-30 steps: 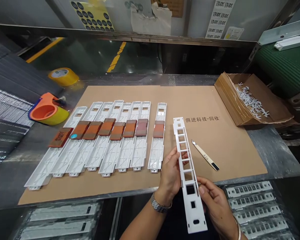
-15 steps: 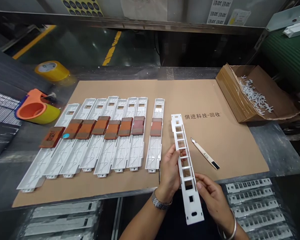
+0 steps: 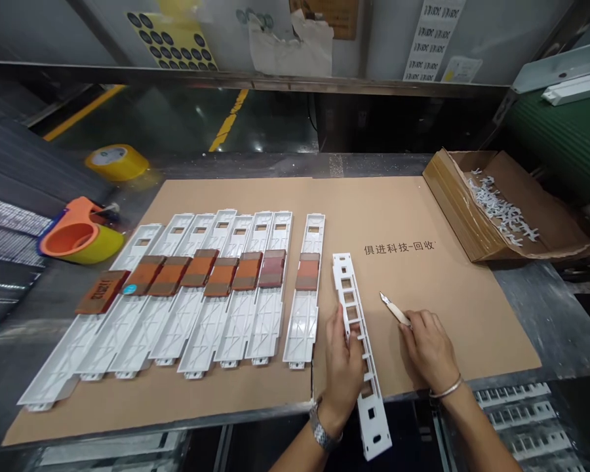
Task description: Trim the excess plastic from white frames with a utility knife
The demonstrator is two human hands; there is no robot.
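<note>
My left hand [image 3: 343, 360] is closed around the left side of a long white plastic frame [image 3: 372, 414] with a row of square openings. The frame slants, its far end over the cardboard and its near end past the table edge. To its right, my right hand [image 3: 430, 347] has its fingers closed on the handle of a craft knife [image 3: 394, 308]. The knife's blade points away to the upper left, and the handle's rear is hidden under the fingers. Left of the frame lies a single white plastic strip [image 3: 301, 328] with a reddish-brown block [image 3: 307, 271] across it.
Several more white strips [image 3: 226, 314] with brown blocks lie side by side on the cardboard sheet [image 3: 344, 203]. At the far right stands a cardboard box [image 3: 450, 203] of small white pieces. A tape dispenser [image 3: 81, 229] and yellow tape roll [image 3: 118, 162] sit left.
My right hand has left the white frame's side and moved right onto the craft knife, closing on its handle. My left hand still holds the frame. The camera view has tilted up slightly.
</note>
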